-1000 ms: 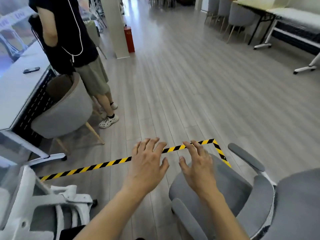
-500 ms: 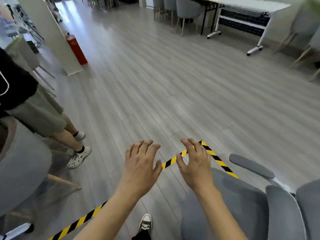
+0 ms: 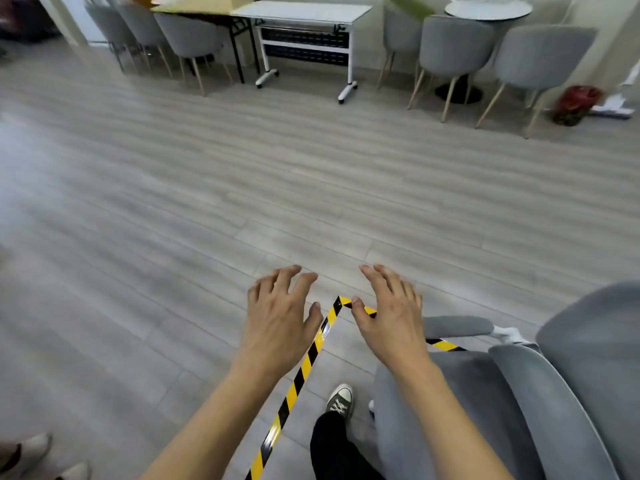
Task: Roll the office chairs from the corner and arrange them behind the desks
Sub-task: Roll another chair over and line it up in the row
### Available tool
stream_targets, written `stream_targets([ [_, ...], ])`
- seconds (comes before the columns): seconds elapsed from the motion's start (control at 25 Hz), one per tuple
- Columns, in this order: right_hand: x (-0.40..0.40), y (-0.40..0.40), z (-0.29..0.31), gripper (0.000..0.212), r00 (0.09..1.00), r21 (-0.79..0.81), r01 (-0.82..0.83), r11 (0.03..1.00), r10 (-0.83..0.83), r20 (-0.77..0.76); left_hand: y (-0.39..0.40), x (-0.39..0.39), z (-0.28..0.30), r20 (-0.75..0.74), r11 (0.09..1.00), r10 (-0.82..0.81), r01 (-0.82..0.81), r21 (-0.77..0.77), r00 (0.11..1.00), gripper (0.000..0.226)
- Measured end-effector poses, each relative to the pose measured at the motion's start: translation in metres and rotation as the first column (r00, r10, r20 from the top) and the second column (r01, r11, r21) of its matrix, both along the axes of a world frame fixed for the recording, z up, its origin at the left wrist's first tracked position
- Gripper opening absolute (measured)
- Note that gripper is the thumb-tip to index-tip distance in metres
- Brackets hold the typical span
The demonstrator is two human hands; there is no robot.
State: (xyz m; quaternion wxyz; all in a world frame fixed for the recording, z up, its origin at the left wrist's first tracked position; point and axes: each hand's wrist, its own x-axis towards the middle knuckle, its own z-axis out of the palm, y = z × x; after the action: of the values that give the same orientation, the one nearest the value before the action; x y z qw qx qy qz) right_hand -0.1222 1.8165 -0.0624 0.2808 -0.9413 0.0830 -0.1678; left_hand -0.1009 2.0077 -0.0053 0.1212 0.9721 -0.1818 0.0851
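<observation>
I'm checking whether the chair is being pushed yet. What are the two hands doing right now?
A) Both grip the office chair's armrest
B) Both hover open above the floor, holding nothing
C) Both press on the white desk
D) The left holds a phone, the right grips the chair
B: the left hand and right hand have spread fingers and hold nothing; the grey office chair sits untouched beside them.

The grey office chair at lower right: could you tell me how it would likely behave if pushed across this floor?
The grey office chair will probably glide easily on the smooth plank floor, though its base is hidden. Its padded seat looks soft. The thin armrest may flex if pushed.
</observation>
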Motion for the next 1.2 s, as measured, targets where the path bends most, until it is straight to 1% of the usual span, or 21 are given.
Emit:
stream_targets([
  [0.16,0.079,-0.06,-0.005,0.054,0.988,0.005,0.157,0.988,-0.157,0.009,-0.069,0.105,0.001,0.003,0.986,-0.168,0.168,0.02,0.986,0.041],
  [0.32,0.152,-0.126,0.0,0.053,0.962,0.003,0.271,0.963,-0.271,0.022,-0.143,0.192,0.006,0.037,0.948,-0.316,0.315,0.034,0.948,0.044],
  [0.4,0.172,-0.163,0.006,0.053,0.933,0.02,0.358,0.934,-0.358,0.025,-0.183,0.226,0.006,0.026,0.919,-0.394,0.393,0.032,0.919,0.042],
  [0.52,0.174,-0.217,0.012,0.054,0.865,0.024,0.499,0.866,-0.5,0.043,-0.251,0.256,0.01,0.02,0.851,-0.524,0.524,0.035,0.851,0.041],
  [0.64,0.172,-0.274,0.01,0.053,0.758,0.029,0.652,0.758,-0.652,0.004,-0.328,0.281,0.009,0.004,0.742,-0.67,0.669,0.037,0.742,0.038],
  [0.72,0.171,-0.306,0.005,0.053,0.688,0.016,0.726,0.688,-0.726,-0.013,-0.376,0.296,0.006,-0.006,0.666,-0.745,0.745,0.038,0.667,0.038],
  [0.84,0.175,-0.354,-0.005,0.053,0.564,0.016,0.825,0.564,-0.824,-0.047,-0.451,0.319,-0.004,-0.029,0.53,-0.846,0.847,0.041,0.532,0.04],
  [0.92,0.181,-0.382,-0.011,0.052,0.454,0.022,0.891,0.454,-0.889,-0.059,-0.497,0.338,-0.013,-0.052,0.425,-0.903,0.904,0.044,0.427,0.038],
  [0.96,0.185,-0.397,-0.012,0.052,0.384,0.019,0.923,0.384,-0.921,-0.069,-0.523,0.349,-0.016,-0.07,0.373,-0.924,0.927,0.04,0.375,0.038],
  [1.08,0.192,-0.437,-0.005,0.052,0.214,-0.015,0.976,0.216,-0.972,-0.096,-0.591,0.369,-0.022,-0.098,0.255,-0.962,0.967,0.009,0.254,0.037],
  [1.12,0.191,-0.449,-0.001,0.052,0.157,-0.036,0.986,0.162,-0.982,-0.101,-0.612,0.369,-0.022,-0.101,0.198,-0.975,0.98,0.002,0.198,0.038],
  [1.2,0.18,-0.465,0.008,0.051,0.021,-0.069,0.997,0.028,-0.995,-0.096,-0.651,0.358,-0.02,-0.106,0.054,-0.993,0.999,-0.002,0.054,0.038],
])
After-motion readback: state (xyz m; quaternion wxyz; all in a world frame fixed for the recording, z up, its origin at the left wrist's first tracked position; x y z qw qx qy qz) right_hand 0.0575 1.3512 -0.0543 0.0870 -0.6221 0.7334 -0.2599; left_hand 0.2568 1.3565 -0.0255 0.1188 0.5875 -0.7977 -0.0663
